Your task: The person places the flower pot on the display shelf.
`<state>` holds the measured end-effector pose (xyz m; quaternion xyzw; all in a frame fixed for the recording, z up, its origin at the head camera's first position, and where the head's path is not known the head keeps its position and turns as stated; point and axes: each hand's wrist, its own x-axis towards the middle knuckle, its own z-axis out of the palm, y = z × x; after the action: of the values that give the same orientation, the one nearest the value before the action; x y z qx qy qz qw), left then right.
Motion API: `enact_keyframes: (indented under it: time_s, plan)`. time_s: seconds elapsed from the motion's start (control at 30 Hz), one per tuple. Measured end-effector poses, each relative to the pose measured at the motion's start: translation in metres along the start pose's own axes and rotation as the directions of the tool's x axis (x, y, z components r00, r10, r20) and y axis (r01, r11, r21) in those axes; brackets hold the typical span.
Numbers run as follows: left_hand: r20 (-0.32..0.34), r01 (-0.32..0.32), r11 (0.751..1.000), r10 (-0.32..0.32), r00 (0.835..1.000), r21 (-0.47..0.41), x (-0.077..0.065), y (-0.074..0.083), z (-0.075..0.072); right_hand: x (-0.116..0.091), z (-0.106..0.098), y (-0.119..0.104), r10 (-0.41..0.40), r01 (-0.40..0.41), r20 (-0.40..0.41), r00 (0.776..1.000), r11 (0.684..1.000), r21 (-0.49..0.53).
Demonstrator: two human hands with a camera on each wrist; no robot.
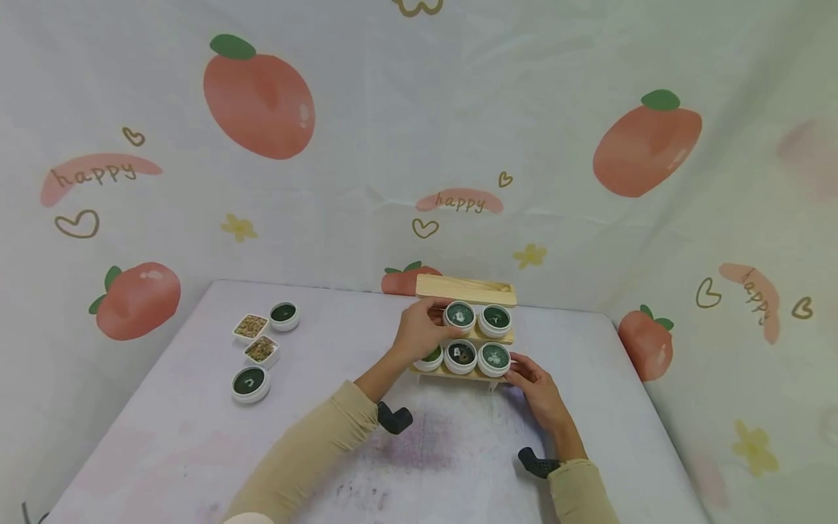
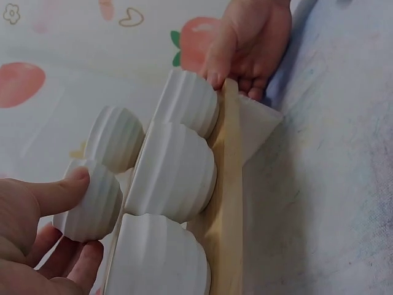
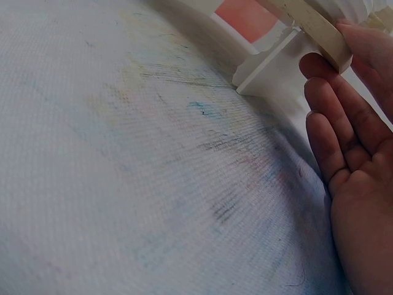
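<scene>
My left hand (image 1: pixel 421 331) holds a small white ribbed pot (image 2: pixel 92 206) by its sides, thumb on one side and fingers round the other. That pot is at the left of the middle tier of a wooden stepped shelf (image 1: pixel 466 290), beside another white pot (image 1: pixel 495 320) with a dark green top. On the lower tier stand three more pots, the left one (image 1: pixel 429 358) partly hidden by my left hand. My right hand (image 1: pixel 542 397) grips the right end of the lower board (image 3: pixel 328 46), thumb above and fingertips beneath, close to a white support leg (image 3: pixel 267 61).
Off to the left are two white square dishes (image 1: pixel 262 351) of brownish bits and two round dark-topped pots (image 1: pixel 250 384). The shelf's top tier carries no pots. Behind the table (image 1: pixel 314 466) hangs a fruit-patterned cloth (image 1: pixel 366 131).
</scene>
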<state>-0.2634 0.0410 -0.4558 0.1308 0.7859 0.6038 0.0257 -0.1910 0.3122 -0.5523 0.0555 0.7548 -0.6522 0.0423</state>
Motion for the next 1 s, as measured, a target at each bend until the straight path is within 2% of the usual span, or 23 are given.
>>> enact_keyframes:
  time_s: [0.3, 0.57, 0.83, 1.0]
  plan:
    - [0.012, 0.0, 0.999, -0.001, 1.0, 0.039, 0.008, -0.004, 0.005, 0.001, 0.0, -0.002, 0.007, -0.007, 0.004, 1.0, 1.0, -0.007]
    - [0.013, -0.008, 0.998, 0.008, 1.0, 0.061, 0.007, -0.002, 0.006, 0.001, 0.001, -0.004, 0.003, -0.003, 0.001, 1.0, 1.0, -0.008]
    - [0.025, -0.006, 0.997, 0.005, 1.0, 0.071, 0.001, 0.001, 0.0, -0.002, 0.001, -0.004, 0.032, -0.032, -0.011, 0.999, 0.999, -0.035]
    - [0.001, -0.01, 0.993, 0.01, 1.0, 0.114, -0.003, 0.001, -0.008, -0.002, 0.001, -0.004, 0.038, -0.038, -0.011, 0.999, 0.998, -0.041]
